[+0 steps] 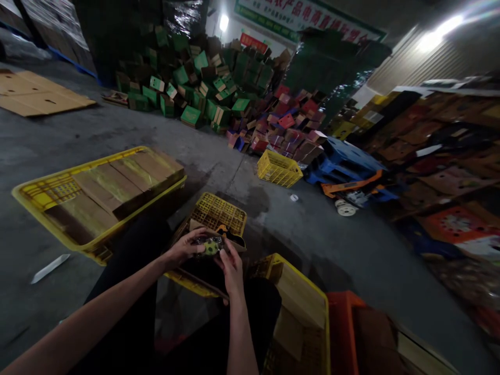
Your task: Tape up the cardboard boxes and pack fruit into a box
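Both my hands are over an open cardboard box (199, 271) set on a yellow crate between my knees. My left hand (189, 245) grips one end of a small shiny clear packet (211, 247); something yellow-green with dark spots shows inside it. At the other end, the fingers of my right hand (232, 263) are closed on the same packet. Just behind it lies an orange and black thing (223, 230), whose kind I cannot make out. The box's inside is too dark to read.
A yellow crate (23, 195) with cardboard boxes stands on the left. At my right are another yellow crate (327, 323) and an orange one (342, 312). Farther off are a small yellow crate (279, 169), an orange pallet jack (351, 185) and heaped green boxes (191, 115).
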Demonstrator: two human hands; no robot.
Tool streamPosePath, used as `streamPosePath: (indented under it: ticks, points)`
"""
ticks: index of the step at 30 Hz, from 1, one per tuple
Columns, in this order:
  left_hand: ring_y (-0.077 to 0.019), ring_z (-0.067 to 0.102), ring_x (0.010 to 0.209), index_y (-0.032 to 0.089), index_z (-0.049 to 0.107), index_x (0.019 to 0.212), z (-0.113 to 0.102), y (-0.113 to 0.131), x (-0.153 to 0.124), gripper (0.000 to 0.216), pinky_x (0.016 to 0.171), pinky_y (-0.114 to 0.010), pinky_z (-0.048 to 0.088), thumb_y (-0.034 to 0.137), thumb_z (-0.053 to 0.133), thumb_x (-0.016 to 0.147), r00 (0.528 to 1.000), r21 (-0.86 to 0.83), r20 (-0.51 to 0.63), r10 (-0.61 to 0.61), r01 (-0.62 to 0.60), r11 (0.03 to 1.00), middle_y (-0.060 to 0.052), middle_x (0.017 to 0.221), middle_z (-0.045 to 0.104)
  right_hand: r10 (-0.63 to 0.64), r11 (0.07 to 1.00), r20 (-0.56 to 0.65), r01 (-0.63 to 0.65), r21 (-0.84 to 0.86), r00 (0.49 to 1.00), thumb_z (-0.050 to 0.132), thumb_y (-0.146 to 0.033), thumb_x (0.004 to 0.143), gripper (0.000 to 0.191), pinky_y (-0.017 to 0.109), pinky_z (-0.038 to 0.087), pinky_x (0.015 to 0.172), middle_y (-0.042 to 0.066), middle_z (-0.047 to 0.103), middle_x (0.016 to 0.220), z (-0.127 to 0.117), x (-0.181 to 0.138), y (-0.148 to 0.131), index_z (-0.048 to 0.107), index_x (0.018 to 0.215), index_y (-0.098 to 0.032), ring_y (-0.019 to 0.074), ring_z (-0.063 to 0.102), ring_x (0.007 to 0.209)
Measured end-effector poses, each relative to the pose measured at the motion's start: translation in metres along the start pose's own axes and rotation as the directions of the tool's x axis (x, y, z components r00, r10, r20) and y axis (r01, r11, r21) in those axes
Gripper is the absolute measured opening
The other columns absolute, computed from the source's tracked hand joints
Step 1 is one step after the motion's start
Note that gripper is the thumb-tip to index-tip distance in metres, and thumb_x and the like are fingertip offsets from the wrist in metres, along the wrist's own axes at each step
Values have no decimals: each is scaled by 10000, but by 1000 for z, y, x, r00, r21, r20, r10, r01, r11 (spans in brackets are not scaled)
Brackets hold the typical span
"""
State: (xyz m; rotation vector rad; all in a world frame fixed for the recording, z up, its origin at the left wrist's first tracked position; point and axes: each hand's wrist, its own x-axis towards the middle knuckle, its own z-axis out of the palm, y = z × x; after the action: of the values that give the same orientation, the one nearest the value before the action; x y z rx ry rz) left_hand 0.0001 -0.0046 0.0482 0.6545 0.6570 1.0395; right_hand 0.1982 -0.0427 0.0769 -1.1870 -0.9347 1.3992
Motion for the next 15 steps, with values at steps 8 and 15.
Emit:
streamPosePath:
  ticks: [8, 15]
  points:
    - [-298, 603, 1188, 198, 533, 1403, -5, -9, -1, 859, 997, -381, 459, 282, 903, 633, 1000, 68, 7, -27, 26, 997, -145, 1320, 630, -16, 1000, -15, 16, 1, 1000, 739, -306, 707, 419, 399, 546, 931, 47, 721, 1161, -5, 5, 7, 709, 1121, -250, 273, 645, 1119]
    - [-255, 672, 1002, 145, 715, 1133, -1, -3, -4, 534, 871, -326, 507, 377, 873, 679, 990, 184, 24, -136, 129, 974, -123, 1137, 716, -54, 997, -30, 56, 47, 998, 688, -311, 747, 374, 371, 556, 902, 30, 705, 1178, -3, 4, 5, 706, 1118, -266, 253, 641, 1114]
